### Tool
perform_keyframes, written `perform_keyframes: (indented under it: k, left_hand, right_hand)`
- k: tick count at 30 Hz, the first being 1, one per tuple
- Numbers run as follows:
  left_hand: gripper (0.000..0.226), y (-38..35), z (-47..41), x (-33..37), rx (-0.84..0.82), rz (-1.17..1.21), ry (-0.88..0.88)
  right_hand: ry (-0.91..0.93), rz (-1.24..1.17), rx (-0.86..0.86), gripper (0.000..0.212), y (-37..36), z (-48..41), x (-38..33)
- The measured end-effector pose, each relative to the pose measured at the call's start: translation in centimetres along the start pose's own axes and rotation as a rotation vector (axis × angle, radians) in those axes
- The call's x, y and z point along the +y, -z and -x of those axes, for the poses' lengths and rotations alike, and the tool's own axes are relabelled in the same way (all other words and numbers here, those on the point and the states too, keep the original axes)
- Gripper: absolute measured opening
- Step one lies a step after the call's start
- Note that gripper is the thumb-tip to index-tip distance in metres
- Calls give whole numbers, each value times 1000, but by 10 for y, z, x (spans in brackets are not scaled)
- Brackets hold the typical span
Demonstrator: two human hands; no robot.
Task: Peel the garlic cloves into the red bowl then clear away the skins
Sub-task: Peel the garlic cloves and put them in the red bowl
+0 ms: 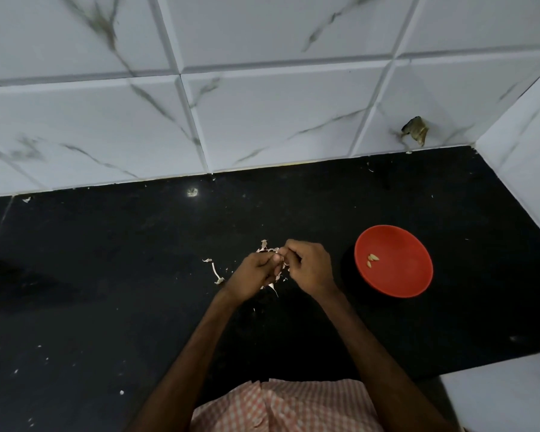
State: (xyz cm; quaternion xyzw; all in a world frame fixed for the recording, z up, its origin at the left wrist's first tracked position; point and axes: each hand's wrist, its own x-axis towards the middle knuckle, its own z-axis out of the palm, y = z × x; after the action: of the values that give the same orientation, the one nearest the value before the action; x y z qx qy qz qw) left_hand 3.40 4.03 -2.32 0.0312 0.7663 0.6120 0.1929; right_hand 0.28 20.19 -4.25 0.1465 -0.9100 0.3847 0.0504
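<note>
My left hand [253, 275] and my right hand [309, 268] meet over the middle of the black counter, fingertips pinched together on a garlic clove [280, 259] that is mostly hidden between them. Papery white garlic skins [264, 245] stick out behind and below the hands, and a loose strip of skin [215, 272] lies to the left. The red bowl [415, 282] sits to the right of my right hand, apart from it, with a few peeled cloves [371, 260] lying inside.
The black counter [106, 275] is speckled with small skin flakes. A white marble-tiled wall [262, 104] runs along the back and a white side wall [527, 151] closes the right. A white ledge [505, 397] sits at the lower right.
</note>
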Motion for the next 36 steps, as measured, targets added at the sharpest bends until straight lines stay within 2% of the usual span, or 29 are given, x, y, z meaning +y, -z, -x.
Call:
perform_keyframes:
  k: [2,4,6,9,11,15,18,21,26,31,36]
  left_hand:
    - [41,-7,4,6,27,229,110]
    - [41,-7,5,9,27,345,185]
    - [40,-4,5,11,25,378,204]
    - [41,-4,3,13,57,250,125]
    - [41,-6,1,10,91,171,60]
    - [43,-4,-4,3,102,114,37]
    - [44,-3,-6,2,104,157,31]
    - [44,-3,-8,2,104,224,49]
    - [41,-7,-8,4,174,265,39]
    - [28,-14,-13,-7,227,139,-32]
    - [27,1,-5,-4,220,-414,-254]
  right_hand:
    - [155,161,123,29,1,1,-5]
    - [227,194,166,25,0,0,-6]
    - [143,46,121,28,0,-2,-7]
    - [-86,-316,-37,32,2,-4,-10]
    - [-169,-428,-75,34,2,-4,-9]
    - [-268,-417,-82,31,2,1,-11]
    - [-334,-552,-24,14,6,1,-16]
    - [-353,-670,-27,11,10,1,-20]
    - [-332,-661,-59,9,8,0,-23]
    - [-397,-584,-87,20,4,-3,-24]
    - [-457,-652,-257,34,11,-5,-24]
